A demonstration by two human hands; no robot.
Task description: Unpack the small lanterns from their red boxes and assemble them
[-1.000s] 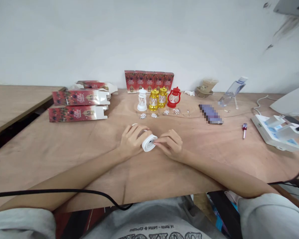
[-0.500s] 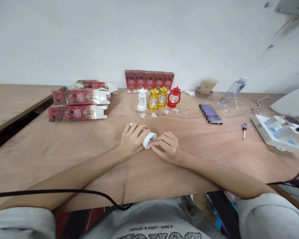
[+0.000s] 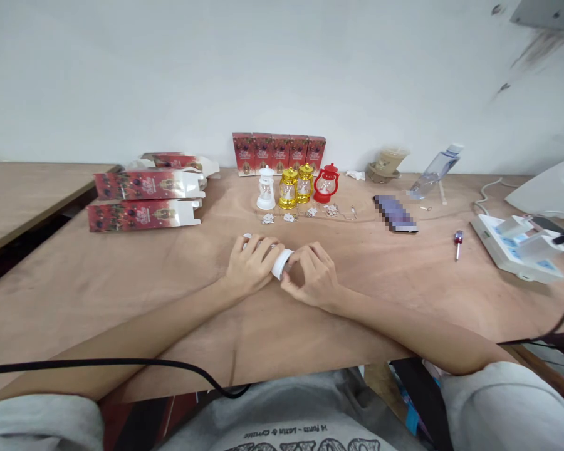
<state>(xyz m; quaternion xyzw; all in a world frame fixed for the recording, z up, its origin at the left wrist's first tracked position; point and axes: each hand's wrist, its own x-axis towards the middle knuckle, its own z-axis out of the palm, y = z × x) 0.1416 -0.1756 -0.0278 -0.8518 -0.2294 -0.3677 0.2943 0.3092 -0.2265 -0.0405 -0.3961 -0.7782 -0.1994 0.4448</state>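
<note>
Lantern [image 3: 278,258], small and white, lies on its side near the middle of the table [image 3: 122,282], and you have it in both hands: your left hand [image 3: 251,266] is wrapped around its body, while the fingertips of your right hand [image 3: 310,280] pinch at the round base that faces right. Both grips look narrow and tight. Because the piece is smooth plastic and you are working at its end, it could slip or roll out from under your fingers, and any small part you free there would likely skitter across the wood. Keep your right elbow clear of the table edge and the black cable [image 3: 122,363] at your lap. Count what stands behind: four upright lanterns, one white [image 3: 266,188], two gold [image 3: 288,188], one red [image 3: 326,184], with five red boxes [image 3: 279,152] in a row against the wall. Three flattened cartons [image 3: 143,199] lie to the left. One screwdriver [image 3: 458,242] rests to your right.
</note>
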